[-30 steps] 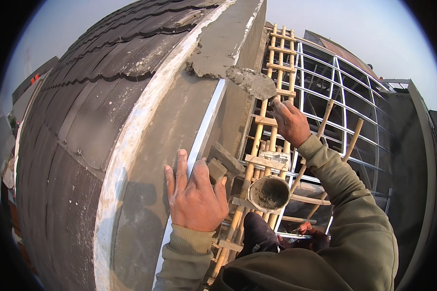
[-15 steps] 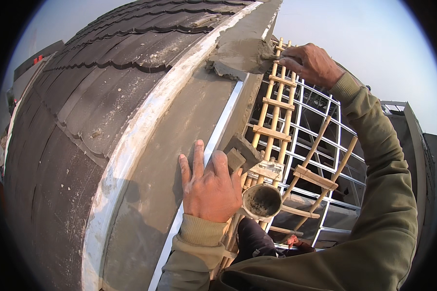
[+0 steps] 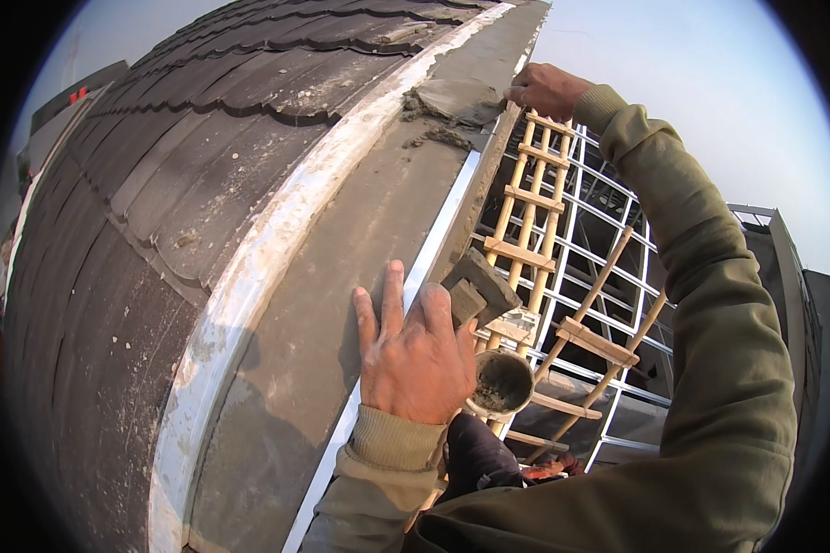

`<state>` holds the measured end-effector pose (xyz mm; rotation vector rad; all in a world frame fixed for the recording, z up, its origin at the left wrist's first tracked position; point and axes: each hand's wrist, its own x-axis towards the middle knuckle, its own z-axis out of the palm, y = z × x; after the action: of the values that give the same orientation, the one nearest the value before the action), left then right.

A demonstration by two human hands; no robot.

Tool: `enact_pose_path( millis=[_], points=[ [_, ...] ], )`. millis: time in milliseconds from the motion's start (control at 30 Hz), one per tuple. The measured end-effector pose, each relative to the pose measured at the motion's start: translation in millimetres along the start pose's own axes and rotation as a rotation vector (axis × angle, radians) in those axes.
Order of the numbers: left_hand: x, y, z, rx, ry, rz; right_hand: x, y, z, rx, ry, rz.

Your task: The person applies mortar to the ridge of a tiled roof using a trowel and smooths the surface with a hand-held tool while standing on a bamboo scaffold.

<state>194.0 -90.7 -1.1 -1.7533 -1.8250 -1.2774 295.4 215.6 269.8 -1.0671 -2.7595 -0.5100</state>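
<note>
My left hand [image 3: 417, 364] lies with fingers spread across a long pale metal strip [image 3: 447, 207] along the edge of a grey mortar-covered ledge [image 3: 341, 230]. Close to its thumb is a dark, mortar-stained float [image 3: 484, 281] with a block handle; what supports it is hard to make out. At the far end of my reach, my right hand [image 3: 549, 90] is closed around the handle of a trowel, mostly hidden by the fingers. Its mortar-coated blade [image 3: 463, 100] rests flat on the ledge, with rough lumps of wet mortar [image 3: 447, 138] at its near side.
Dark roof tiles [image 3: 157, 221] rise at the left behind a whitish border [image 3: 217, 336]. Right of the ledge, bamboo scaffolding [image 3: 528, 207] stands over a white metal framework [image 3: 618, 263]. A round bucket [image 3: 501, 382] holding mortar sits below my left hand. The ledge drops off at its right.
My right hand has moved left and slightly farther away, drawing the trowel over the mortar, which now lies flatter. My left hand stays on the strip; the view has shifted slightly.
</note>
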Motion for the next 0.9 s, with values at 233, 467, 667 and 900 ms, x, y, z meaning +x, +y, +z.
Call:
enact_pose_path(
  millis=[233, 467, 667, 900],
  points=[
    [-1, -3, 2, 0.035, 0.015, 0.011, 9, -19, -17, 0.273, -0.223, 0.345],
    [-3, -3, 1, 0.012, 0.019, 0.003, -12, -18, 1, 0.015, -0.256, 0.165],
    [-2, -1, 2, 0.012, 0.015, 0.005, -19, 33, 42, -0.747, -0.023, -0.452],
    [-3, -4, -1, 0.021, -0.009, -0.028, -94, -6, -6, -0.151, -0.059, -0.034]
  ],
)
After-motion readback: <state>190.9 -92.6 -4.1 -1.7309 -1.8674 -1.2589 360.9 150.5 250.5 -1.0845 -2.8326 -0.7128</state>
